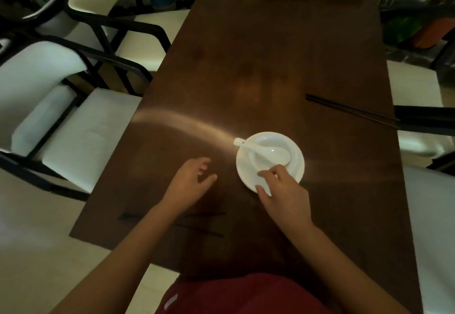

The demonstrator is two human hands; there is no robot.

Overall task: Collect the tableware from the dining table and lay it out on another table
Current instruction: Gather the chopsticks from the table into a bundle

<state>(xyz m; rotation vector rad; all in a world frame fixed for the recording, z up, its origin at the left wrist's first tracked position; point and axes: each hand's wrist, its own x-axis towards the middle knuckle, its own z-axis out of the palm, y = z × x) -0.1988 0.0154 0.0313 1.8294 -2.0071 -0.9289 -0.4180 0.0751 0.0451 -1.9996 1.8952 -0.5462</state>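
Red clothing (246, 294) fills the near edge. Beyond it, black chopsticks (197, 225) lie on the dark tabletop (246, 55) under the left forearm. Left hand (189, 183) hovers with fingers loosely spread, holding nothing. Right hand (285, 195) pinches the near rim of a white plate (296, 163); a small bowl (266, 143) with a spoon (261, 150) sits on it. Farther right lies a second chopstick pair (349, 110).

I see a white plate (293, 166) w/ small bowl (264, 142) on it, white spoon (266, 151) lying across bowl, handle pointing left. Black chopsticks (352, 111) far right; another pair (197, 225) at near edge, splayed.
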